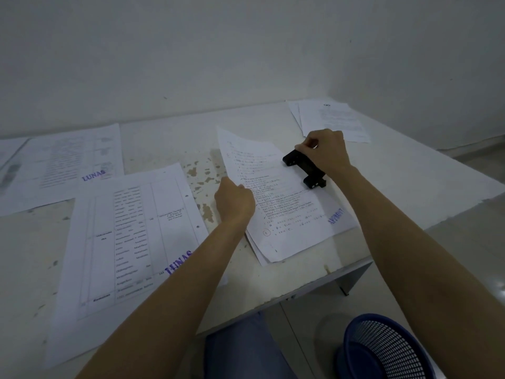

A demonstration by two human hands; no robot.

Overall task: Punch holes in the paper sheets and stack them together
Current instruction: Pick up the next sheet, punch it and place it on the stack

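At centre frame we see the hole punch (304, 169) on the right edge of a paper stack (284, 214) on the surface (169, 138); more sheets (128, 242) lie left, another pile (332, 119) upper right, a basket (382, 348) lower right.

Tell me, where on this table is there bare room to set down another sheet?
Bare table runs along the wall behind the LUNAS sheets, and between the hole punch and the far-corner papers. The worn patch is narrow. The front middle is crowded by both hands and the stamped sheets.
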